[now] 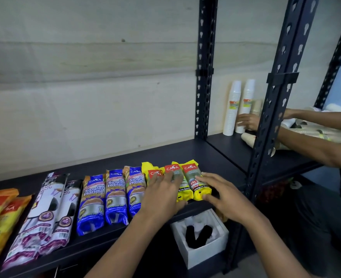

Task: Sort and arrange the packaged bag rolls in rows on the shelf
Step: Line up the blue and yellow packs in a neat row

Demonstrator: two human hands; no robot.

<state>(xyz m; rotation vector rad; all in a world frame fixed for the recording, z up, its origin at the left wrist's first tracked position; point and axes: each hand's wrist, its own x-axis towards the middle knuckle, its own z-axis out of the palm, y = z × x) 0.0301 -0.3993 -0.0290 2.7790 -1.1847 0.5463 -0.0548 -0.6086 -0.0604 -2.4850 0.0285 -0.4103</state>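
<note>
Head view. Three yellow bag rolls [197,184] lie abreast at the right end of the shelf [185,151], just beside the blue rolls [114,197]. Left hand [161,195] rests flat on them, fingers [171,176] straight and spread, gripping nothing. Right hand [223,199] is likewise open, against the outermost roll's side. Judged: squaring the yellow group up to the blue row, sorted by kind.

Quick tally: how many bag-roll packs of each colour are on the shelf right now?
Orange packs: 2
White packs: 2
Blue packs: 3
Yellow packs: 3
Total: 10
</note>
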